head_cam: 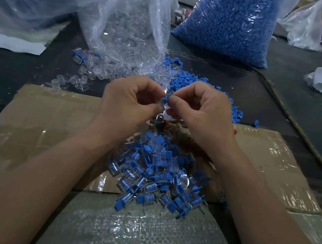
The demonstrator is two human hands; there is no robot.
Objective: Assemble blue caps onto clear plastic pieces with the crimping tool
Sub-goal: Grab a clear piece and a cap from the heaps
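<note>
Left hand [132,98] and right hand [197,108] meet above the cardboard sheet [40,124]; left fingers pinch a clear plastic piece [163,106], right fingers pinch a blue cap [167,98] against it. Finished pieces [156,175] lie heaped below the wrists; loose blue caps [185,79] just beyond the hands.

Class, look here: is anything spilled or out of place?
Small clear plastic pieces lie spilled from the open transparent bag onto the dark table; loose blue plastic caps are scattered beside them, beyond the brown cardboard sheet.
</note>
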